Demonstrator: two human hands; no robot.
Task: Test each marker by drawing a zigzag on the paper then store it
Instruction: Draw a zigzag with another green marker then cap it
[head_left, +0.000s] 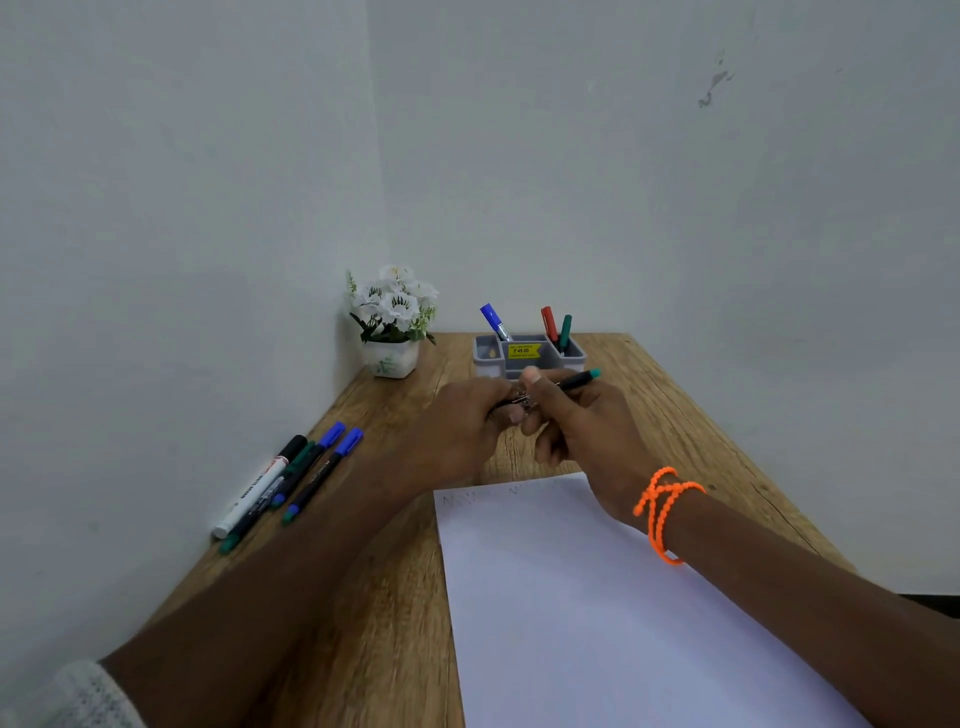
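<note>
My right hand (576, 421) grips a slim black marker with a green end (579, 381), held above the desk in front of the organizer. My left hand (462, 426) pinches the marker's other end, at a silvery clip; whether that part is a cap I cannot tell. A white sheet of paper (597, 597) lies on the desk below, with faint zigzag marks along its top edge. A grey desk organizer (530, 356) at the back holds a blue marker (493, 319), a red marker (548, 322) and a green marker (565, 330). Several markers (291, 478) lie on the left by the wall.
A white pot of white flowers (392, 325) stands in the back left corner. The wooden desk (384, 597) meets walls at the left and back; its right edge runs diagonally. An orange bead bracelet (665, 506) is on my right wrist.
</note>
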